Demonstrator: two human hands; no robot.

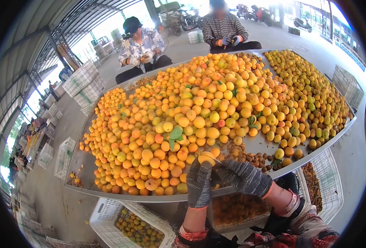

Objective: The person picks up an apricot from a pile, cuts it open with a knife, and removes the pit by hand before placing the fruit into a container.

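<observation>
My left hand (198, 184), in a dark grey knit glove with an orange cuff, pinches an apricot (207, 157) at the near edge of a metal-rimmed table (150, 197). Close by on the right, my right hand (247, 177) wears a matching glove, its fingers closed and pointing at that fruit. Whatever is in its fingertips is too small to make out. A large heap of orange-yellow apricots (183, 111) covers most of the table, with a few green leaves (176, 133) on it. Brown pits (255, 160) lie just beyond my right hand.
Under the near edge stand a white crate (104, 215) of greenish fruit, a container of brown pieces (236, 208) and another white crate (330, 177). Smaller, greener fruit (311, 95) lies at the right. Two gloved people (140, 47) (224, 29) sit across the table. Stacked crates (83, 84) stand left.
</observation>
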